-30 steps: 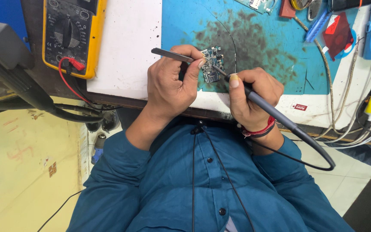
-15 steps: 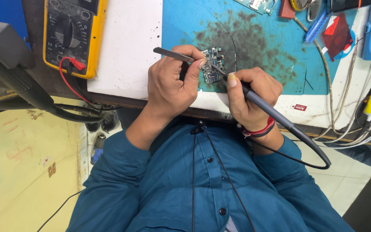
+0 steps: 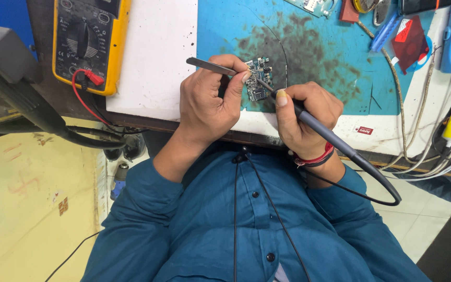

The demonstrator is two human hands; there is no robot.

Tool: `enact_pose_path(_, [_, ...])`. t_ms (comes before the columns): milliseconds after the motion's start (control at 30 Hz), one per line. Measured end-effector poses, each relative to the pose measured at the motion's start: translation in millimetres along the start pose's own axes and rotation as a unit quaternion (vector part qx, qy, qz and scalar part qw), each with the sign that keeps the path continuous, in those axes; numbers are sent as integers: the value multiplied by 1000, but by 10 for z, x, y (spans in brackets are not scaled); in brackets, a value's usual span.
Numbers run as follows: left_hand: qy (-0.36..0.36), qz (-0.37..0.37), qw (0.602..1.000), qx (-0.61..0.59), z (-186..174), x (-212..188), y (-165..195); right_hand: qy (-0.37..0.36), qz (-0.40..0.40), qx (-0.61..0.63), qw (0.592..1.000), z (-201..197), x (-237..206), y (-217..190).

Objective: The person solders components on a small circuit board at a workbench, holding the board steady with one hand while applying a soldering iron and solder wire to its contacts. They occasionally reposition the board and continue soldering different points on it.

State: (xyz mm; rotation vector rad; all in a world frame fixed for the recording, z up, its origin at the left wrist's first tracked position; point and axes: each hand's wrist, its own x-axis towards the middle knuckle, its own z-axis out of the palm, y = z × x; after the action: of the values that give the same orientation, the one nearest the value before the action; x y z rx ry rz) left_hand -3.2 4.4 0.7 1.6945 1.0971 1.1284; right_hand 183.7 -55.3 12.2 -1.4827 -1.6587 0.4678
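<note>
- Blue, soot-stained work mat (image 3: 330, 57) covers the right part of a white bench top (image 3: 152, 57), seen from the head camera; a yellow multimeter (image 3: 87, 44) with a red plug and lead sits at the bench's upper left corner, and cables, a glue tube and red plastic pieces crowd its right edge.
- Small circuit board (image 3: 258, 82) lies on the mat's lower left, near the bench's front edge, its long axis running from front edge to back.
- Left hand (image 3: 207, 102) is closed around metal tweezers (image 3: 210, 65), tips at the board's upper left, handle pointing toward the multimeter.
- Right hand (image 3: 306, 117) grips a soldering iron (image 3: 319, 133) like a pen, tip on the board, body slanting down-right to its looping cord.
- Risk, as it appears: fingers sit close to the tip, so a slip could burn skin or bridge neighbouring joints; the cord could snag and tug the iron.
</note>
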Motion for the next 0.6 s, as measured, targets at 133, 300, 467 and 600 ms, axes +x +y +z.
enact_pose_path(133, [-2,-3,1000,-1,1,5,-1,-3,-1,-3,1000,-5,-2,-5])
enact_pose_path(300, [0,-1,1000,-1,0,5,5,-3,-6,-3,1000,-4,-8,6])
enact_pose_path(467, [-1,-11,1000,-1,5,10,9,12,-1,3,1000,-10,-29,14])
enact_pose_path(600, [0,-7,1000,4,-8,6,19,-3,-14,18,1000,-41,17,-22])
